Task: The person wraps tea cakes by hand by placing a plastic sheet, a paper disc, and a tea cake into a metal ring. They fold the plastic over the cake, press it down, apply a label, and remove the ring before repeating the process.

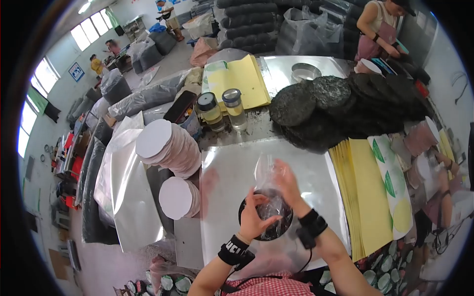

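A round dark seaweed disc [270, 232] lies on the shiny metal work surface [232, 167] in front of me. Clear plastic bag film [264, 170] covers part of it and sticks up beyond it. My left hand [256, 217] is closed in a C shape on the film over the disc, thumb and fingers curved around it. Just beyond the disc, my right hand [286, 182] is beside the film's upper end. Motion blurs its fingers, so whether they pinch the film cannot be made out.
Dark seaweed discs [335, 93] are heaped at the back right. Yellow paper bags [365, 192] lie to the right. White round card stacks [177, 197] stand left, near two lidded jars [235, 111] and a phone [180, 106]. A metal ring [306, 72] sits behind; a co-worker [380, 29] stands far right.
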Demonstrator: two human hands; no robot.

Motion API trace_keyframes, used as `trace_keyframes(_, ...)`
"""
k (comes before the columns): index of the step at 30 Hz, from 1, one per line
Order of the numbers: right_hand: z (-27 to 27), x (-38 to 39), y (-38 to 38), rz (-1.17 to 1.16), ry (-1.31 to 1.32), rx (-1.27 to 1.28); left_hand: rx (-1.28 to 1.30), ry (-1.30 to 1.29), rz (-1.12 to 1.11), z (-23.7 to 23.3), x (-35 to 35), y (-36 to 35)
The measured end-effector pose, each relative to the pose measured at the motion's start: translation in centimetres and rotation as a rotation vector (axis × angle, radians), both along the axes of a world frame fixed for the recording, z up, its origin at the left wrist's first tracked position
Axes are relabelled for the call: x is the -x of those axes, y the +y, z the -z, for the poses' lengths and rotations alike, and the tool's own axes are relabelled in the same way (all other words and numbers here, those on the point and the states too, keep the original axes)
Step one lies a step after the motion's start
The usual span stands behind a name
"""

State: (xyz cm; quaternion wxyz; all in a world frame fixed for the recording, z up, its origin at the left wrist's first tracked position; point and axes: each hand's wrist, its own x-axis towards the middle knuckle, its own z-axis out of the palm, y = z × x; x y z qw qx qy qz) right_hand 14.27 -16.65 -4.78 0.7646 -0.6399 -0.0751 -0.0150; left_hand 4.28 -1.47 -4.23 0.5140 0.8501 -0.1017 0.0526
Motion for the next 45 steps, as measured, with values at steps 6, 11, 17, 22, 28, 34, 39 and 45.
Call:
trace_keyframes(6, 2.5, 7.0, -2.7, -0.361, -0.242, -0.027, 0.052, -0.301, 0.023, -0.6, 1.0, 1.9)
trace_keyframes(11, -3.0, 13.2, 1.1, 0.107, -0.391, 0.548, -0.488, -0.284, -0.022, -0.3, 3.1, -0.3)
trace_keyframes(17, -2.8, 10.8, -1.1, -0.022, -0.463, 0.982, -0.450, -0.207, 0.101, -2.5, 3.5, 0.2)
trace_keyframes(22, -2.0, 12.3, -1.5, -0.011, -0.410, 0.975, -0.787, -0.121, 0.244, -1.6, 3.8, -0.3)
trace_keyframes(28, -1.9, 10.1, -2.4, -0.217, -0.376, 1.154, -0.835, -0.116, 0.266, -1.8, 3.7, -0.7)
trace_keyframes(34, 0.9, 7.7, -30.3, 0.704, -0.430, 1.342, -0.845, -0.049, 0.301, -2.3, 3.6, -0.4)
trace_keyframes(39, 3.9, 9.2, -41.9, 0.795, -0.562, 1.878, -0.888, -0.039, 0.301, -2.1, 3.7, -0.7)
trace_keyframes(45, 9.9, 11.7, -57.5, 1.347, -0.029, 1.244, -0.893, -0.053, 0.302, -2.6, 3.5, -0.9)
